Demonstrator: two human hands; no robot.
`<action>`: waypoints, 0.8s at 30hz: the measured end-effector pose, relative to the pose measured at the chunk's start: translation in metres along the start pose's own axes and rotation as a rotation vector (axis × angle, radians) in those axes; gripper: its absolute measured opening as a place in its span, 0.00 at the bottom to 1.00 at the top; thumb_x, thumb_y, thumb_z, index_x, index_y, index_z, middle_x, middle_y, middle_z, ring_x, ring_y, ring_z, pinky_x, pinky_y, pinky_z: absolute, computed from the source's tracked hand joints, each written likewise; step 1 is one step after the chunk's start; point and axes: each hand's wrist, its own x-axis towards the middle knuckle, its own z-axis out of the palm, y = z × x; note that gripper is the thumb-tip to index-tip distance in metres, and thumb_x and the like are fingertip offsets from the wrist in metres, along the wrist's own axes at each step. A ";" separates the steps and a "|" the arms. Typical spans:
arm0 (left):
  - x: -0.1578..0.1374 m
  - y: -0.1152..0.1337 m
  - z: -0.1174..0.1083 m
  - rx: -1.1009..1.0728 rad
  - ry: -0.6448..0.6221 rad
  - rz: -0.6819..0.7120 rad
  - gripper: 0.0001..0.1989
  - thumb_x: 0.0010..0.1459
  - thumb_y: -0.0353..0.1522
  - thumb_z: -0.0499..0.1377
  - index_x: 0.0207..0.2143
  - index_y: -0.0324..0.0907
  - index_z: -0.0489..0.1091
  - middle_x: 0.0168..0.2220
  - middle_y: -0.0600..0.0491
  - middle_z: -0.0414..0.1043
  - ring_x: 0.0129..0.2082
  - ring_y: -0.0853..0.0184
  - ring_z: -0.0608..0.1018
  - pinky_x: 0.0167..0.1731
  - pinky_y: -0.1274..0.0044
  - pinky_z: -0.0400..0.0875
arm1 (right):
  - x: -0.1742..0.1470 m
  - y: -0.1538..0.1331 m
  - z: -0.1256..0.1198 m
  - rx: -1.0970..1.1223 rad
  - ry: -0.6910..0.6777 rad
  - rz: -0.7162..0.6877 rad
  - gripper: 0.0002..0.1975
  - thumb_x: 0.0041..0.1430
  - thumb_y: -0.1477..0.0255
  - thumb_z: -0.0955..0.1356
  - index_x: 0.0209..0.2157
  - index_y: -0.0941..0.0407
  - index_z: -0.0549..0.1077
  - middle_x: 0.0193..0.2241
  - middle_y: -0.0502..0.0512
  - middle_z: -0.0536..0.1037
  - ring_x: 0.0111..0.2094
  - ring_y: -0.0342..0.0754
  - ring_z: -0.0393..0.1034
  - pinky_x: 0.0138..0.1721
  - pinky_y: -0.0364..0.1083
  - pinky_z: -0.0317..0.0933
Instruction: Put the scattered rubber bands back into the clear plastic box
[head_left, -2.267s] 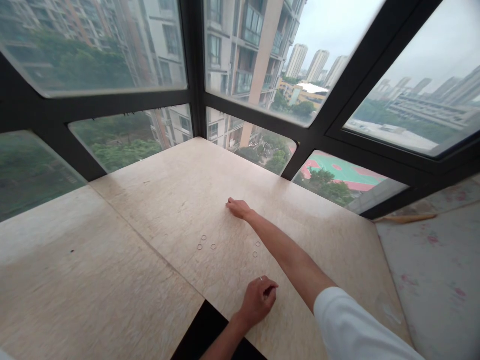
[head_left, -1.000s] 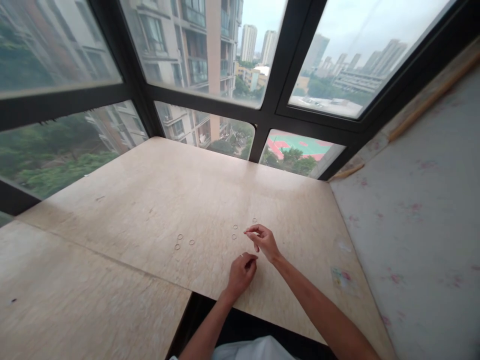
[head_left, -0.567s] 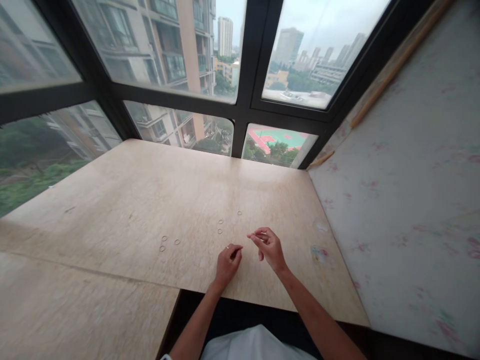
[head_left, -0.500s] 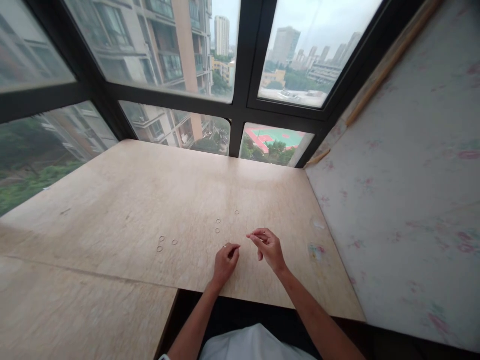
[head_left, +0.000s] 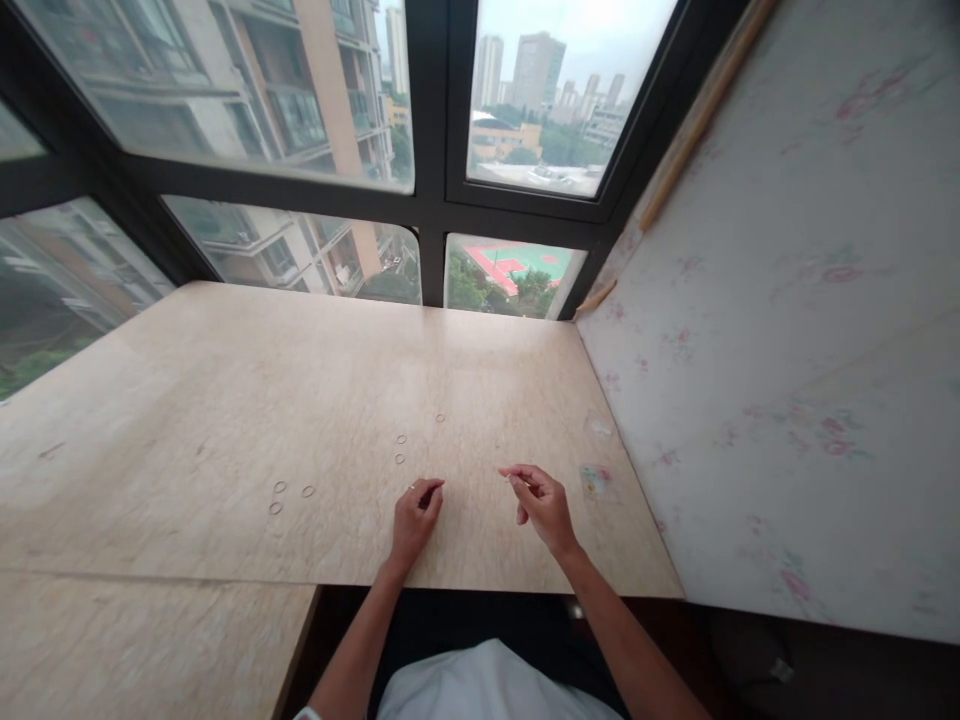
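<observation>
My left hand [head_left: 417,517] rests on the pale marble-patterned countertop, its thumb and fingers pinched together and a thin band on one finger. Whatever it may hold is hidden. To the right, my right hand [head_left: 541,500] is held with thumb and forefinger closed in a pinch; something tiny and thin seems to be at the tips, too small to name. Just beyond my left hand lie three small thin rings, one farther back [head_left: 440,418], a middle ring [head_left: 401,439] and a nearer ring [head_left: 400,459]. Farther left is another group of three similar rings [head_left: 308,491].
A clear packet with coloured print [head_left: 598,482] lies on the countertop [head_left: 337,380] near the floral-papered wall [head_left: 750,350]. Behind it is a clear piece [head_left: 598,424]. Dark-framed windows [head_left: 431,150] border the back. A thin sliver-like mark [head_left: 52,451] shows at far left.
The camera view has turned to the right, so the countertop things sit farther left. My hands have moved apart, the gap between their fingertips now wider. Both stay pinched.
</observation>
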 end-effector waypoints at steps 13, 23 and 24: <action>0.003 0.003 0.005 0.087 0.030 -0.034 0.12 0.58 0.38 0.53 0.35 0.43 0.74 0.34 0.51 0.78 0.33 0.63 0.79 0.33 0.73 0.75 | -0.017 0.026 -0.078 -0.054 0.204 0.044 0.14 0.58 0.60 0.67 0.37 0.55 0.76 0.37 0.57 0.81 0.15 0.38 0.62 0.14 0.41 0.60; 0.002 0.000 0.015 0.184 0.070 -0.043 0.13 0.58 0.39 0.53 0.37 0.42 0.74 0.37 0.50 0.77 0.34 0.63 0.79 0.36 0.72 0.74 | -0.026 0.050 -0.146 -0.201 0.355 0.120 0.17 0.55 0.57 0.67 0.36 0.57 0.75 0.29 0.54 0.80 0.15 0.39 0.59 0.13 0.40 0.55; 0.002 -0.001 0.015 0.196 0.071 -0.042 0.13 0.58 0.39 0.53 0.37 0.42 0.74 0.37 0.50 0.77 0.34 0.63 0.78 0.35 0.73 0.74 | -0.025 0.051 -0.149 -0.250 0.355 0.114 0.18 0.56 0.57 0.66 0.36 0.58 0.75 0.27 0.53 0.79 0.15 0.40 0.59 0.13 0.40 0.55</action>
